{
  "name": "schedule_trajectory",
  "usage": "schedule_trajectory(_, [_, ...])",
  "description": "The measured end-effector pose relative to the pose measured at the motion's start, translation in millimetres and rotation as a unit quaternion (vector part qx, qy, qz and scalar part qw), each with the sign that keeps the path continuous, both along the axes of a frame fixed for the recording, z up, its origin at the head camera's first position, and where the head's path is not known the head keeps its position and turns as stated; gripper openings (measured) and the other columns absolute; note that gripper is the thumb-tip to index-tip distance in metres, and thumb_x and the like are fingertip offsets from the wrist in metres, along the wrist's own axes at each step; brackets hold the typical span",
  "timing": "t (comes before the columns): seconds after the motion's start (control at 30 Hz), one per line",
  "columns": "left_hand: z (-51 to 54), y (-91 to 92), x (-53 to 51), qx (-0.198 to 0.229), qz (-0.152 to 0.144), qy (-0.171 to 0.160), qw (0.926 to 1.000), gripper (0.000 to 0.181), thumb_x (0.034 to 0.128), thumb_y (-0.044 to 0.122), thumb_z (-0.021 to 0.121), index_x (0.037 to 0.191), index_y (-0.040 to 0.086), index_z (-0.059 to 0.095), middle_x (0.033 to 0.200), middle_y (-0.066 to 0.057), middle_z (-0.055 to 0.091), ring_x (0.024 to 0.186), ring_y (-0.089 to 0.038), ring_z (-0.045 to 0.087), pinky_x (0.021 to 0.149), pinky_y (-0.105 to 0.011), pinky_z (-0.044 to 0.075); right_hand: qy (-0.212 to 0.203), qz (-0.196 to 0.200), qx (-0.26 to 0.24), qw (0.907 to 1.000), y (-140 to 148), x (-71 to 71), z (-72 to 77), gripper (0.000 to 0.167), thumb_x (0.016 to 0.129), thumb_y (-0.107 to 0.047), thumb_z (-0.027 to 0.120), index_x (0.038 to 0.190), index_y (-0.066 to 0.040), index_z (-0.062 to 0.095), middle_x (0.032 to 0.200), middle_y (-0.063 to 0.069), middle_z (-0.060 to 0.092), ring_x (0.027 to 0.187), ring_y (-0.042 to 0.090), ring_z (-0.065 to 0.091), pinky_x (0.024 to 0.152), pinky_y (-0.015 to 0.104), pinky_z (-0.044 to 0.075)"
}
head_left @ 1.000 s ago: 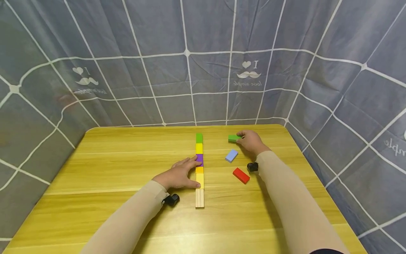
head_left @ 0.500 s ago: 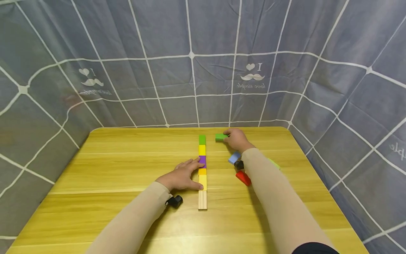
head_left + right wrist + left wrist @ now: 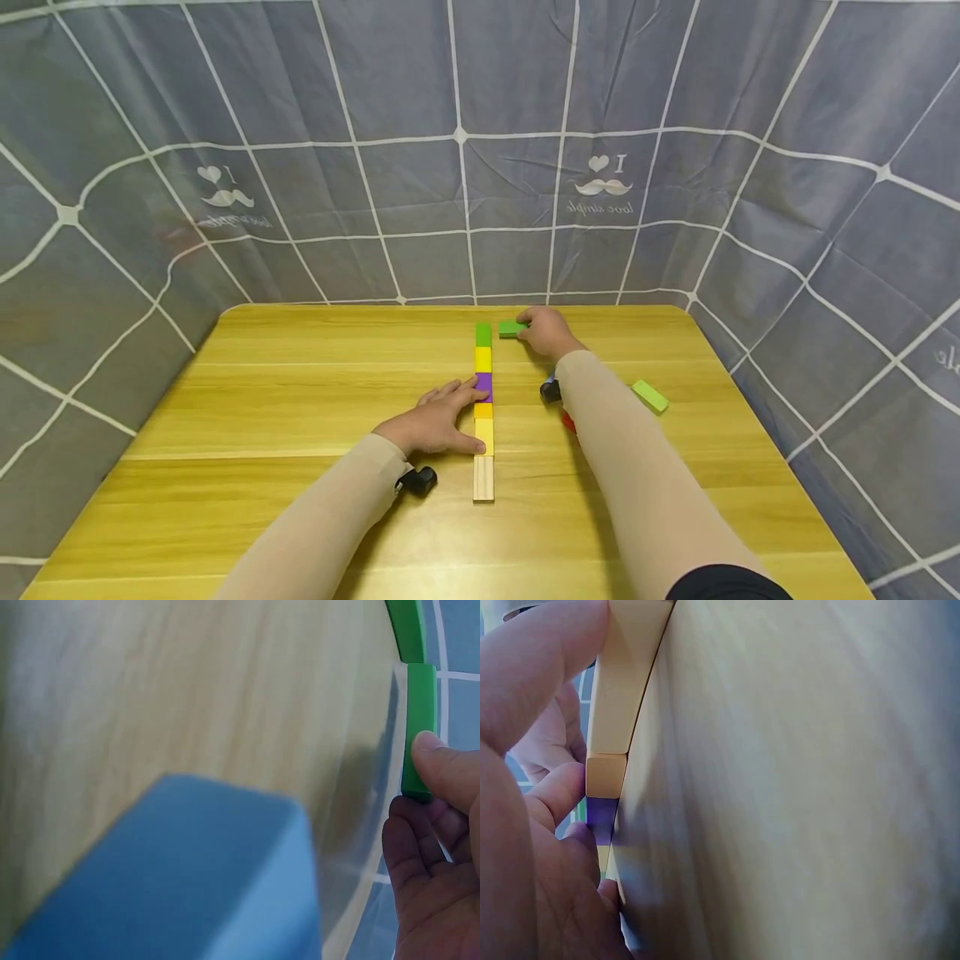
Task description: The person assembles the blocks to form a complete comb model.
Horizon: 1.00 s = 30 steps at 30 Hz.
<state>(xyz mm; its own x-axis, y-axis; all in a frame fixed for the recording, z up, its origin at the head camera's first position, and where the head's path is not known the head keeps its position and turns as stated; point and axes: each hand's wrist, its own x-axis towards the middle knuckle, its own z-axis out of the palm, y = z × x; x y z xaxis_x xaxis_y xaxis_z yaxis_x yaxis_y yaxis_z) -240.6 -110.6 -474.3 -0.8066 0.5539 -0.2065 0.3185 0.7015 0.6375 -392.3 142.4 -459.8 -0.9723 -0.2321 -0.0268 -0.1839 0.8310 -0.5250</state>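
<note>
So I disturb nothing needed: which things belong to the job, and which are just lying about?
Job in hand:
row of blocks, touched by the left hand
green block, held by the right hand

Apparently just lying about:
lime block
blue block
red block

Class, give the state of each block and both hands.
Left hand: touching pale yellow rectangular block
Right hand: pinching green rectangular block
Pinched green block: held crosswise
Other green rectangular block: lined up
Yellow block: lined up
Purple block: lined up
Orange block: lined up
Pale yellow block: lined up
Plain wooden block: lined up
Light green rectangular block: loose
Blue rectangular block: loose
Red block: mostly hidden
</note>
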Motion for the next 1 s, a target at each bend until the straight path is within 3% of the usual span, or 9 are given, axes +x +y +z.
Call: schedule_trajectory(1.0, [-3.7,-0.2,0.0,0.002,0.007,-0.005,1.0000,0.093,0.0830,0.054,0.084,0.162,0.033,0.040,0.179,0.007,0.012,0.166,-0.028,0.007,0.131,-0.060,0.003,-0.009,-0.001,-0.004,1.0000,-15,-1.1,-3.2,0.037,0.101,-0.014,0.070,0.137,-0.004,0.070,0.145,0.014,0.067,0.141,0.035,0.056,0.123,0.046,0.041])
